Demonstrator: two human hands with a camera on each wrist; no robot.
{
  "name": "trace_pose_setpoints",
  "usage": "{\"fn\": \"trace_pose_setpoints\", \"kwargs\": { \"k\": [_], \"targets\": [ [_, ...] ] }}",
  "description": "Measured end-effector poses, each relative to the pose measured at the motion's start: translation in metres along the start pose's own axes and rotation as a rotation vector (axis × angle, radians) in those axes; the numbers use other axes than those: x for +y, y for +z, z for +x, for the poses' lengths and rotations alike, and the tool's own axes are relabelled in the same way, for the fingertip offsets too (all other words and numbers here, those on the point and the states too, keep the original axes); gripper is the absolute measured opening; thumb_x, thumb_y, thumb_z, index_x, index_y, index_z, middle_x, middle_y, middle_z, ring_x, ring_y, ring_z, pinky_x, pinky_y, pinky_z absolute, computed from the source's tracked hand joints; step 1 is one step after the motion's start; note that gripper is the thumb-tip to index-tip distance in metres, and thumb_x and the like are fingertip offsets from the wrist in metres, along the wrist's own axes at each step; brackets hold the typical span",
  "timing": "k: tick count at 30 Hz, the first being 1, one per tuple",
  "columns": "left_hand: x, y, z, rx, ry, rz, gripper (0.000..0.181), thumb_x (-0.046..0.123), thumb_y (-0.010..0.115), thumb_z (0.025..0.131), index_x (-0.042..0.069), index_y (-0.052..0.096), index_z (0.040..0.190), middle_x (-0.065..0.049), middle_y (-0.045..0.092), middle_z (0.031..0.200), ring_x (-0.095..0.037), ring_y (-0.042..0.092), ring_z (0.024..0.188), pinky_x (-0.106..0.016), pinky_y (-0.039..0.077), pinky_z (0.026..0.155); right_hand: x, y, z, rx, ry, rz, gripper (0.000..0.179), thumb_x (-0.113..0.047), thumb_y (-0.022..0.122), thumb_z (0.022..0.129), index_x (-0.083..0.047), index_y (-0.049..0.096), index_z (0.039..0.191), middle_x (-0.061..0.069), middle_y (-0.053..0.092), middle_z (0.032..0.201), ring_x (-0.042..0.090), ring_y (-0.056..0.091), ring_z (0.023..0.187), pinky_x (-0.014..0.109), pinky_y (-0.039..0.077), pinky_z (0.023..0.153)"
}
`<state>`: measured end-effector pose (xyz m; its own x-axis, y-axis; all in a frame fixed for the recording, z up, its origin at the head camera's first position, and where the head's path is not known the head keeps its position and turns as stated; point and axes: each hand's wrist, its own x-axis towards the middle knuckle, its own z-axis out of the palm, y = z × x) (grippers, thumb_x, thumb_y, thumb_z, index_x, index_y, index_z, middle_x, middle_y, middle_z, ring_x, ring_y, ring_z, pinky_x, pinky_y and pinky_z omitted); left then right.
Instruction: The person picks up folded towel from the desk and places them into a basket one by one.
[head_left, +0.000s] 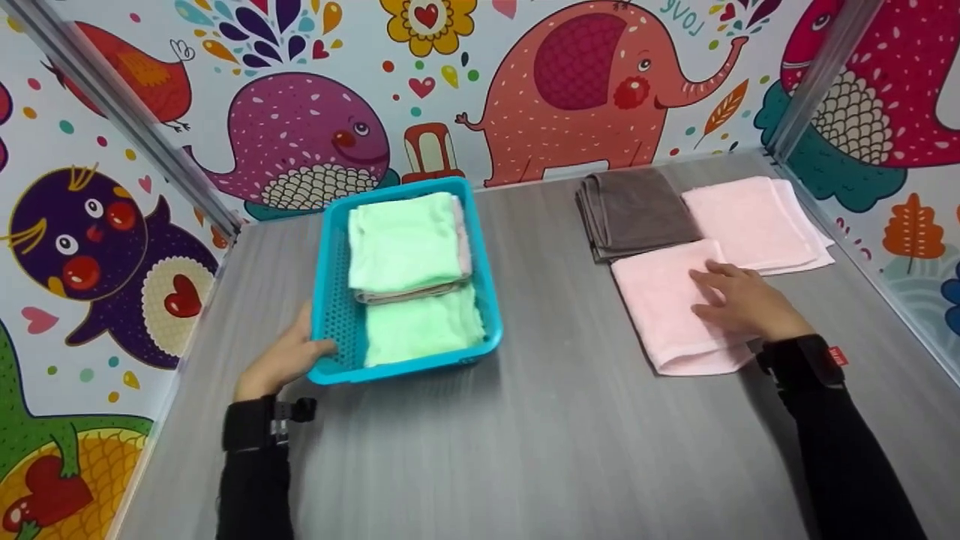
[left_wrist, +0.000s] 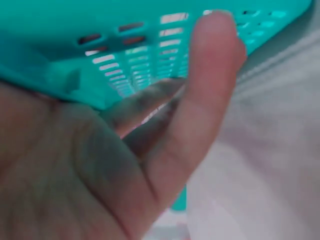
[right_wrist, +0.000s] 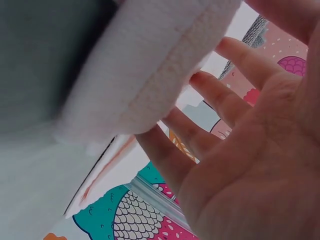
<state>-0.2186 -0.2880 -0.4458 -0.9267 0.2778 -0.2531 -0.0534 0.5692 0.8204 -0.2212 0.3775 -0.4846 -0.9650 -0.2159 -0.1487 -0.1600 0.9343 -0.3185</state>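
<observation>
My left hand [head_left: 283,354] grips the left side of a blue plastic basket [head_left: 480,311], its thumb over the rim. In the left wrist view, its fingers lie against the slotted basket wall [left_wrist: 45,25]. Inside the basket, a folded green towel [head_left: 405,240] tops a stack with pink and brown edges, and another green towel [head_left: 424,330] lies in front. On the right, my right hand [head_left: 750,304] touches a folded pink towel [head_left: 664,307] with spread fingers. The right wrist view shows those fingertips at the edge of the pale towel [right_wrist: 150,65].
Beyond my right hand lie a folded brown towel [head_left: 641,214] and a second folded pink towel [head_left: 757,225]. Everything stands on a grey table [head_left: 555,435]. Cartoon-printed wall panels [head_left: 450,90] with metal corner strips enclose the back and sides.
</observation>
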Motion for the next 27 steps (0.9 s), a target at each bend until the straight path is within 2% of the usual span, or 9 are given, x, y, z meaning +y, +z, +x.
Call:
{"fn": "trace_pose_setpoints", "kwargs": {
  "k": [7,13,15,19,23,27],
  "targets": [
    [0.028,0.048,0.033,-0.039,0.122,-0.032,0.098,-0.003,0.050,0.088,0.016,-0.006,0.167,-0.013,0.008,0.173,-0.031,0.025,0.147,-0.053,0.024,0.118,-0.005,0.003,-0.004,-0.026,0.030,0.006,0.069,-0.034,0.059,0.103,-0.001,0.037,0.158,0.035,0.028,0.162,0.063,0.027,0.142,0.076,0.027,0.112],
    [0.050,0.078,0.049,-0.094,0.224,-0.061,0.096,-0.004,0.049,0.091,0.011,-0.010,0.166,-0.017,0.001,0.173,-0.035,0.015,0.156,-0.059,0.020,0.124,-0.012,0.008,-0.002,-0.035,0.044,0.007,0.069,-0.037,0.058,0.103,-0.002,0.037,0.159,0.035,0.027,0.162,0.061,0.024,0.145,0.076,0.025,0.113],
    [0.054,0.083,0.052,-0.098,0.238,-0.062,0.096,-0.004,0.049,0.092,0.010,-0.011,0.165,-0.018,-0.003,0.173,-0.037,0.011,0.157,-0.060,0.019,0.124,-0.014,0.008,-0.001,-0.039,0.041,0.005,0.069,-0.037,0.058,0.103,-0.002,0.037,0.159,0.035,0.027,0.162,0.060,0.024,0.146,0.075,0.025,0.114],
    [0.055,0.087,0.053,-0.078,0.223,-0.059,0.094,-0.001,0.049,0.096,0.012,-0.012,0.166,-0.015,-0.007,0.174,-0.035,0.006,0.159,-0.058,0.016,0.126,-0.017,0.006,0.000,-0.037,0.030,0.000,0.069,-0.036,0.058,0.103,-0.001,0.037,0.158,0.035,0.027,0.162,0.059,0.025,0.146,0.074,0.025,0.114],
    [0.053,0.088,0.052,-0.059,0.212,-0.057,0.092,0.002,0.048,0.097,0.015,-0.012,0.166,-0.012,-0.006,0.174,-0.031,0.006,0.159,-0.056,0.014,0.126,-0.021,0.005,0.000,-0.029,0.021,0.004,0.068,-0.035,0.058,0.103,-0.001,0.037,0.158,0.036,0.028,0.162,0.060,0.027,0.145,0.073,0.027,0.114],
    [0.053,0.089,0.052,-0.051,0.212,-0.073,0.093,0.002,0.048,0.096,0.016,-0.012,0.166,-0.013,-0.005,0.174,-0.032,0.010,0.159,-0.057,0.020,0.125,-0.028,0.010,0.003,0.006,0.001,0.007,0.067,-0.035,0.060,0.103,0.000,0.039,0.157,0.036,0.031,0.160,0.059,0.030,0.144,0.072,0.029,0.114]
  ]
}}
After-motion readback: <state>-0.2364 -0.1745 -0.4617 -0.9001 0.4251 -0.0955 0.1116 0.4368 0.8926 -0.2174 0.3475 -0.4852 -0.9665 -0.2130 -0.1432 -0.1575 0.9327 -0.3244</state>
